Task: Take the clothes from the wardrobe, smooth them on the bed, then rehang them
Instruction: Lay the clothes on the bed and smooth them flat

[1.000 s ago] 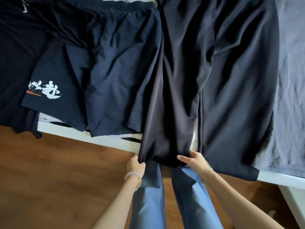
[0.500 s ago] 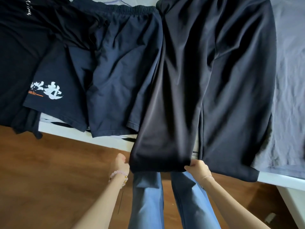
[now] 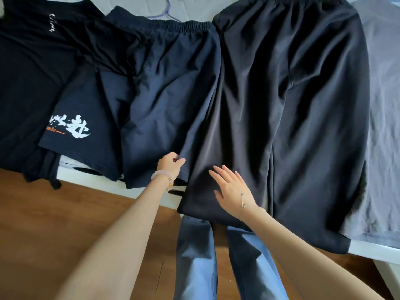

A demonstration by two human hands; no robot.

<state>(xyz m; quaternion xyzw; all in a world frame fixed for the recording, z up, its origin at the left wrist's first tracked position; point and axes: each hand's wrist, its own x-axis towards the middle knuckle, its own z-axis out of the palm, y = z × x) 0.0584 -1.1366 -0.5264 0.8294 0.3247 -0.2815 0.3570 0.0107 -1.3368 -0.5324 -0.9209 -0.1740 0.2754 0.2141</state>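
Observation:
Black long shorts (image 3: 303,126) lie spread on the bed, waistband at the far side, leg hems hanging over the near edge. My right hand (image 3: 232,189) rests flat with straight fingers on the left leg of these shorts. My left hand (image 3: 171,164) pinches the left edge of that same leg, where it overlaps the navy shorts (image 3: 168,94). A dark T-shirt (image 3: 32,72) with white printed characters lies at the left.
The bed (image 3: 385,105) has a grey sheet and a white frame edge along the front. Brown wooden floor (image 3: 65,224) lies below it. My legs in blue jeans (image 3: 194,267) stand against the bed edge. A thin purple hanger wire shows at the top.
Both hands left the hem of the black shorts' left leg and moved up onto the bed. The right hand now lies flat on the leg; the left pinches its side edge.

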